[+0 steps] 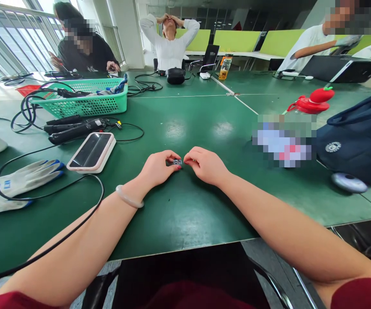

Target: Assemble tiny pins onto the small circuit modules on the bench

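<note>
Just above the middle of the green table (pixel 185 214), my left hand (pixel 156 168) pinches a small dark piece with light markings (pixel 177 162) between thumb and fingers. It looks like a tiny circuit board, but its kind is too small to be sure of. Close by on the right, a narrow gap away, is my right hand (pixel 206 165). Its thumb and fingertips are pressed together, and whatever they hold, if anything, is too small to see. A pale bangle (pixel 129 197) circles my left wrist.
Left of my hands lie a phone (pixel 91 151), work gloves (pixel 21 182), black hair-iron-like tools (pixel 77 128) and a looping cable (pixel 103 189). A green basket (pixel 85 103) stands behind. On the right are a navy bag (pixel 359 141) and a red-capped bottle (pixel 310 103). Several people sit around.
</note>
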Tool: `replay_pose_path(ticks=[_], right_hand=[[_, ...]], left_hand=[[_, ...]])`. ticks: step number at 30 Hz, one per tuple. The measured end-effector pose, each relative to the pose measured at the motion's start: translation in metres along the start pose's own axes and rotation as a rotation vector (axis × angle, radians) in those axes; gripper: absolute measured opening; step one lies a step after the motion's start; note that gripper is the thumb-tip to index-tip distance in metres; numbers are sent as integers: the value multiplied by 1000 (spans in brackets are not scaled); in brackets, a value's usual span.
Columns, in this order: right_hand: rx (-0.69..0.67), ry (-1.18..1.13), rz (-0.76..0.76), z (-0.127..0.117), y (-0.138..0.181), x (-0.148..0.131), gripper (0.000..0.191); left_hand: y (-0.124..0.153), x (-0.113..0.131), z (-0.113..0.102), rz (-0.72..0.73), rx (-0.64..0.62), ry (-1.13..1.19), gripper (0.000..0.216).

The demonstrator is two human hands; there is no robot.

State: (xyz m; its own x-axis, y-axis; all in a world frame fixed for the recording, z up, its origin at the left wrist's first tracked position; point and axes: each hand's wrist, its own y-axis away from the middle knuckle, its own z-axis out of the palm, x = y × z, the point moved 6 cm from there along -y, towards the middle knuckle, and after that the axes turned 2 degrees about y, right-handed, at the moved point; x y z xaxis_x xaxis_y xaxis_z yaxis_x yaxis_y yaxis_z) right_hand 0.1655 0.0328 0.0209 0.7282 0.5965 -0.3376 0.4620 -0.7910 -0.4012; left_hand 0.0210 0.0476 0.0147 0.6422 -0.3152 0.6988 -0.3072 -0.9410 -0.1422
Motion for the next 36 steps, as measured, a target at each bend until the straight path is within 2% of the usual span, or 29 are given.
replay_pose_path(ticks=[4, 10, 12, 14, 18, 22, 28, 32, 36], right_hand=[[-109, 30, 53, 13, 0, 4, 12], [-131, -29, 53, 22, -3, 3, 10], [-95, -98, 75, 20, -4, 5, 11], [-21, -238, 160, 15, -4, 11, 10], [67, -702, 352, 15, -3, 22, 19], [97, -916, 382, 15, -4, 21, 29], [126, -889, 352, 10, -4, 20, 38], [116, -836, 315, 9, -5, 21, 43], [174, -656, 218, 0, -3, 16, 34]], left_hand=[[0, -8, -6, -74, 61, -53, 25], [-1, -12, -6, -106, 71, -60, 24], [-1, -12, -6, -104, 75, -49, 24], [-2, -12, -4, -96, 60, -4, 25], [-3, -7, 2, -58, 6, 194, 29], [-3, 0, 5, -16, -1, 400, 30], [-2, -4, 10, -116, -32, 668, 35], [-1, -4, 11, -116, -39, 780, 35], [-2, -5, 12, -109, -60, 872, 35]])
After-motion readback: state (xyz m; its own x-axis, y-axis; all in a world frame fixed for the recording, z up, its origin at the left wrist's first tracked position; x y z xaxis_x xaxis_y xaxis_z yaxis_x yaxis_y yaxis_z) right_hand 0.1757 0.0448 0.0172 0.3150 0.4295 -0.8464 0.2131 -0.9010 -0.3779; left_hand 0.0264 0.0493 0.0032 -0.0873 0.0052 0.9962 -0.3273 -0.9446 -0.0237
